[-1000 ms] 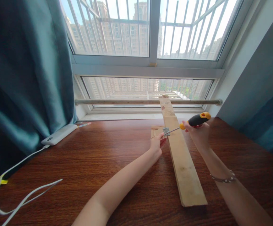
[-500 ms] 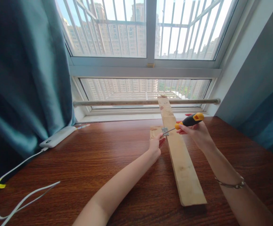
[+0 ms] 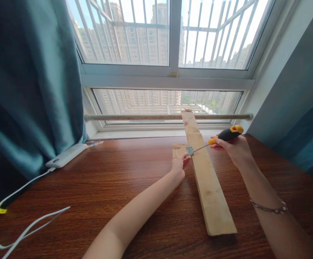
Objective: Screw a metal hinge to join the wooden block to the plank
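Our right fingers grip the screwdriver, likely light and stiff, best held by its handle, but we cannot tell whether our left fingers pinch the hinge.

This looked like a room in a home, probably a flat. A heavy teal curtain hung along the left edge of the dark wood-grain tabletop, and blue cloth showed beyond its right edge. Past the far edge rose a wide framed window with metal bars outside, and behind them stood residential-looking tower blocks. Near the far left corner lay a white oblong device on a white cable.
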`<action>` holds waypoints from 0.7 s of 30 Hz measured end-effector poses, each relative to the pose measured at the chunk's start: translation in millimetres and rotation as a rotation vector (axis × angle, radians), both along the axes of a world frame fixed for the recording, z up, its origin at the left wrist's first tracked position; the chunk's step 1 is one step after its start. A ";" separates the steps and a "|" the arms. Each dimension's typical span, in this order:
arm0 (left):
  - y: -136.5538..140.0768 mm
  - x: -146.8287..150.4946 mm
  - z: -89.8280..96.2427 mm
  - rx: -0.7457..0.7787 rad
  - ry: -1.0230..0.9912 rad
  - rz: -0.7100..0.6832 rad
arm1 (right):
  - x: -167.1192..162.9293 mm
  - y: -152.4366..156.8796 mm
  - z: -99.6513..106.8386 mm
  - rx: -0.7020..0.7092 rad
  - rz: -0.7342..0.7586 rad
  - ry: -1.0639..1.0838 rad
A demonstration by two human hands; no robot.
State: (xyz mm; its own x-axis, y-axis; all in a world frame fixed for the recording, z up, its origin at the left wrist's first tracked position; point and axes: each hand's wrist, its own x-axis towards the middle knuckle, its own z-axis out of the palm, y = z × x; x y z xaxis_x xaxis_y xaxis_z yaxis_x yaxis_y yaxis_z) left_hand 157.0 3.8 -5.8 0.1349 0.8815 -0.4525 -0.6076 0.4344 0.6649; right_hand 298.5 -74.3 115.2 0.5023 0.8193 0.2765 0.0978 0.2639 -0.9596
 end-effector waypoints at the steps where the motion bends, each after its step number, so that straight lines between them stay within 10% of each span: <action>1: -0.1 0.0 0.0 0.004 -0.002 -0.003 | 0.7 1.1 -1.0 0.002 -0.004 -0.005; 21: -1.4 -0.2 1.5 0.003 -0.008 0.009 | 6.1 5.8 -8.1 -0.007 -0.015 -0.074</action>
State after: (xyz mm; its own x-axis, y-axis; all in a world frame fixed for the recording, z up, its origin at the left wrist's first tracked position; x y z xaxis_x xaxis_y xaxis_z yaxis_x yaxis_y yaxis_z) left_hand 156.8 2.4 -4.4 0.1302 0.8839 -0.4492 -0.6168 0.4270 0.6612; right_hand 304.6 -68.6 107.1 0.4929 0.8139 0.3074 0.1726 0.2548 -0.9515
